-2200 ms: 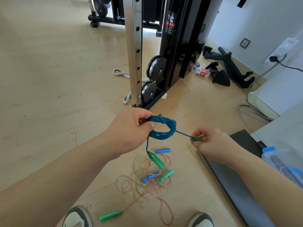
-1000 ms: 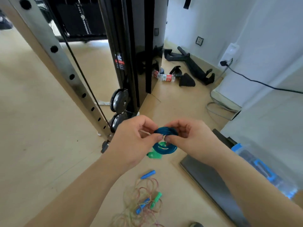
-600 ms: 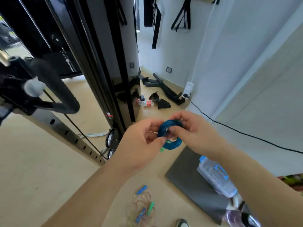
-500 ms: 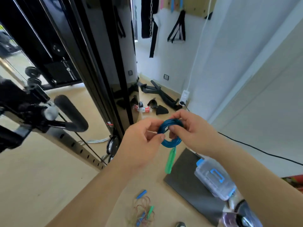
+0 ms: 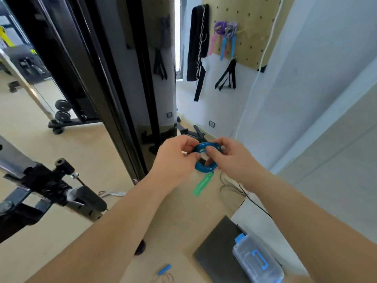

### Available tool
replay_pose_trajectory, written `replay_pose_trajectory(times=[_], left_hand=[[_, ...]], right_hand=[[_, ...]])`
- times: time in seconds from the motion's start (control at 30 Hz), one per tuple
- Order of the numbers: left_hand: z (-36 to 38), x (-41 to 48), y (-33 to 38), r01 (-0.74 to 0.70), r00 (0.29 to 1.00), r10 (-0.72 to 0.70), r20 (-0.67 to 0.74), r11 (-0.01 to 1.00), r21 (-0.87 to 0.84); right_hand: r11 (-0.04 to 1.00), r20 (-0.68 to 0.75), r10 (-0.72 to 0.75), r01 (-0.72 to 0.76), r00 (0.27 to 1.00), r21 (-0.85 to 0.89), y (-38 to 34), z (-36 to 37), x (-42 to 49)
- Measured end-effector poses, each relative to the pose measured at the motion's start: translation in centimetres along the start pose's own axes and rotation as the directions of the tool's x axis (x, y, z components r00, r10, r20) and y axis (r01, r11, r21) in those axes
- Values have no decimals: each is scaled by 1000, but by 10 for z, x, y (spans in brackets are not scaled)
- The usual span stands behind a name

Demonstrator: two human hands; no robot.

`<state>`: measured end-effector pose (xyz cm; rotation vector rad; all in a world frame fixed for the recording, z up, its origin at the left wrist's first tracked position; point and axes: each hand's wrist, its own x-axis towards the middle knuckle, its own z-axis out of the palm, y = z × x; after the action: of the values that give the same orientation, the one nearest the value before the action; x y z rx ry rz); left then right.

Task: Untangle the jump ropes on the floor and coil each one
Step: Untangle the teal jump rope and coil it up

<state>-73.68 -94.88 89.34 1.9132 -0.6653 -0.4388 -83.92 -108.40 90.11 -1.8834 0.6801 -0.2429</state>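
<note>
Pinching the coiled blue jump rope [image 5: 204, 169] from either side, left hand [image 5: 175, 160] and right hand [image 5: 230, 158] hold it high above the floor [image 5: 81, 152], green handle [image 5: 202, 184] dangling. Light, springy cord probably wants to unwind; grip across all loops together.

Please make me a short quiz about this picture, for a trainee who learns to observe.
1. Which hands grip the blue rope coil?
2. What hangs below the coil? A) green handle B) red ball C) wooden stick
3. True or false: the coil lies on the floor.
Key: 1. both, the left hand and the right hand; 2. A; 3. false, it is held above the floor.
</note>
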Motion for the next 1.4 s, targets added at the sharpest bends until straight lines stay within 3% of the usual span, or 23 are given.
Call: replay_pose_trajectory(times=[0.3,0.43,0.6,0.83,0.93,1.17,1.4], left_hand=[[4,108,26,37,999,-37,1,997,-66],[15,195,33,31,997,-26,67,997,-65],[27,345,44,18,985,-2,172,996,-89],[32,534,103,-36,945,49,323,998,-48],[37,594,136,-82,950,93,298,995,-51],[69,713,172,-209,943,214,253,977,-48],[122,797,168,-189,955,191,227,982,-30]], right_hand=[[961,90,183,-198,979,194,-26,-47,100],[967,-6,197,-194,980,166,-24,-77,173],[992,-91,121,-119,988,29,-35,-111,303],[996,-214,70,-58,974,66,-82,-175,460],[996,-269,54,-32,962,85,-100,-206,514],[998,-368,-27,2,929,-69,-107,-272,618],[996,-340,-12,-19,940,-87,-83,-309,693]])
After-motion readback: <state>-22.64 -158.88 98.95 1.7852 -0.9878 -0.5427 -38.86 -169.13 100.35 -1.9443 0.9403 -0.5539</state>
